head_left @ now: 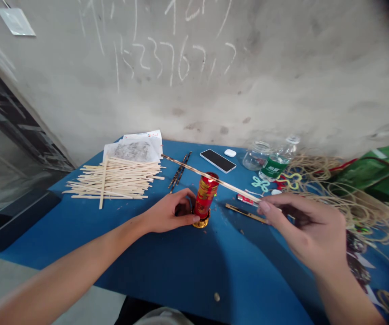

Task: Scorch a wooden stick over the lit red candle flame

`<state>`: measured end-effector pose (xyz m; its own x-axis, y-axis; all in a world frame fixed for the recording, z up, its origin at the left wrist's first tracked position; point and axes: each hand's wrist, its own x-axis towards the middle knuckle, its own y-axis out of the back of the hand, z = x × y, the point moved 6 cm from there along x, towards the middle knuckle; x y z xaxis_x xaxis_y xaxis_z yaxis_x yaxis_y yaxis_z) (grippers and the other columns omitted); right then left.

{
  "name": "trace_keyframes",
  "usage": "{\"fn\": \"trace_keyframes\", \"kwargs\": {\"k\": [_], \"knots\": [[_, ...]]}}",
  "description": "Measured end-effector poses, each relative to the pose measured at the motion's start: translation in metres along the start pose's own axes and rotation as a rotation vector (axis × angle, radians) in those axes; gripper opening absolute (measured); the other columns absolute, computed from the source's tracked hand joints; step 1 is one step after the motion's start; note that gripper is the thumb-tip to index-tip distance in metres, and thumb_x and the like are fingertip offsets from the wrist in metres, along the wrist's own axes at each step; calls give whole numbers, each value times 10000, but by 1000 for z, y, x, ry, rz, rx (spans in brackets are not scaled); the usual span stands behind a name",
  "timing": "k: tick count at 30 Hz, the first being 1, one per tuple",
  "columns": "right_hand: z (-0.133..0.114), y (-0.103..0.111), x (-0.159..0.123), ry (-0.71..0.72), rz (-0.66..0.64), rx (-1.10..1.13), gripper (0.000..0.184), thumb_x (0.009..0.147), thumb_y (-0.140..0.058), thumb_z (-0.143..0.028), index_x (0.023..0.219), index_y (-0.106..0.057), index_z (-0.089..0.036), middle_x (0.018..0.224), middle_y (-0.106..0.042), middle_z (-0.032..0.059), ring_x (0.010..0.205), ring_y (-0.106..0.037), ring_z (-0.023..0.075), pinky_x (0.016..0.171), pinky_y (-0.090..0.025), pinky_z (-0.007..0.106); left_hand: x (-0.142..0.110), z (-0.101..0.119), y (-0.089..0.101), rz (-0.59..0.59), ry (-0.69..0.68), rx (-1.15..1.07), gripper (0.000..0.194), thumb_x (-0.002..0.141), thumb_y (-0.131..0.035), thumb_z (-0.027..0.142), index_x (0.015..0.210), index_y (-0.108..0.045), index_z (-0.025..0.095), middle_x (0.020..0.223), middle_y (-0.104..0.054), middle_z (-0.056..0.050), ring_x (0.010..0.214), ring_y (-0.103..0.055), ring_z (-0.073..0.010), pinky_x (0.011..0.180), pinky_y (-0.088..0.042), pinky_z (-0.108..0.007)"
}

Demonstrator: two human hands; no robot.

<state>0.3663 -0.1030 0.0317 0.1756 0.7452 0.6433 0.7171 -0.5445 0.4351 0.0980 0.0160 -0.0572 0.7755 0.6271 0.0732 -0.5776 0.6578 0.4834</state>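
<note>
From the head camera, the left hand (169,211) comes in low and curls around a red-and-gold cylinder (205,195), fingers closed against its lower half, and the cylinder stands upright on its gold base. Over on the right, the right hand (304,228) pinches a long wooden stick (214,179) in a narrow grip between thumb and fingertips. The stick's dark-banded far end points up and left, and its shaft passes over the cylinder's top. Across the blue table (235,271), a heap of pale wooden sticks (116,183) sits beside sheets of paper (135,149), with dark sticks (180,171) just right of them. Further along lie a smartphone (217,160) and a white earbud case (230,152). Behind the right hand are a clear glass jar (257,155), a tilted, green-labelled plastic bottle (274,168), a lighter (246,199), and a loose tangle of twine (343,194).
</note>
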Motion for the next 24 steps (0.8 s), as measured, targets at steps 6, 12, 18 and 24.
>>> {"fn": "trace_keyframes", "kwargs": {"k": [6,12,18,24], "knots": [[-1,3,-2,-25,43,-9,134,959,-847,-403,859,-853,-313,728,-793,-16,548,-651,151,482,-435,305,0,-1,1,5,-9,8,524,1019,-789,569,1340,-599,201,846,-691,40,700,-587,-146,656,-404,-287],[-3,3,-3,-21,39,11,92,947,-852,-377,866,-849,-333,751,-804,-20,554,-644,153,486,-435,312,0,1,0,6,-11,-1,512,1017,-792,567,1321,-604,201,845,-693,42,696,-580,-142,657,-401,-288],[-3,5,-2,-22,45,6,109,939,-858,-377,842,-840,-329,739,-796,-17,551,-621,150,488,-433,311,0,-1,1,9,-11,-1,515,1015,-793,563,1328,-602,202,838,-684,45,693,-582,-143,655,-404,-287],[2,7,-3,-34,46,15,124,939,-864,-400,849,-847,-316,762,-804,-2,580,-640,159,503,-443,315,0,-1,1,9,-8,2,501,1015,-794,558,1315,-602,207,846,-694,39,700,-589,-145,657,-404,-286]]}}
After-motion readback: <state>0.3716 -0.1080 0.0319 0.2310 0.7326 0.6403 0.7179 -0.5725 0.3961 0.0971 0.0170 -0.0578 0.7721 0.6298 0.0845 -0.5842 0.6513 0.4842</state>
